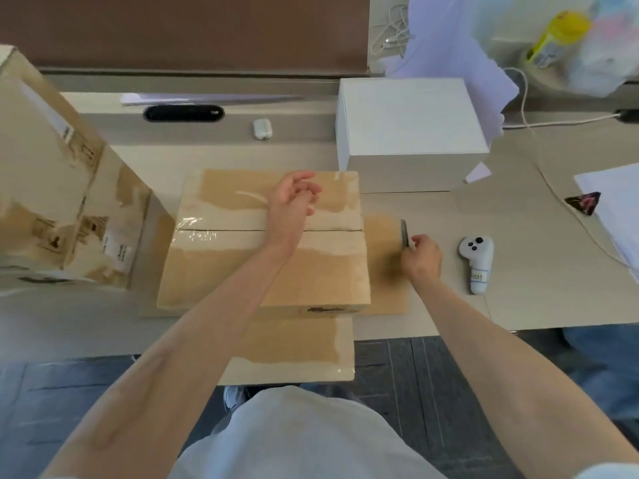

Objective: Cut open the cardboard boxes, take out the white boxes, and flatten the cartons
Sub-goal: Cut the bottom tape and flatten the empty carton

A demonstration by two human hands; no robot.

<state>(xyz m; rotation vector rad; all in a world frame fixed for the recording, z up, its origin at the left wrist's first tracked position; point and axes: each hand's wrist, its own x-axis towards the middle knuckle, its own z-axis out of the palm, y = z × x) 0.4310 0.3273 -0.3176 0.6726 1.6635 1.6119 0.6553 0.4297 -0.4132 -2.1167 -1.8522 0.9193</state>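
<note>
Head view: my right hand (423,257) grips the knife (404,233), blade pointing away, just off the right edge of the cardboard box (214,267). Its taped seam (221,231) runs leftward from the blade. My left hand (294,198) is over the box top, fingers loosely curled, holding nothing.
</note>
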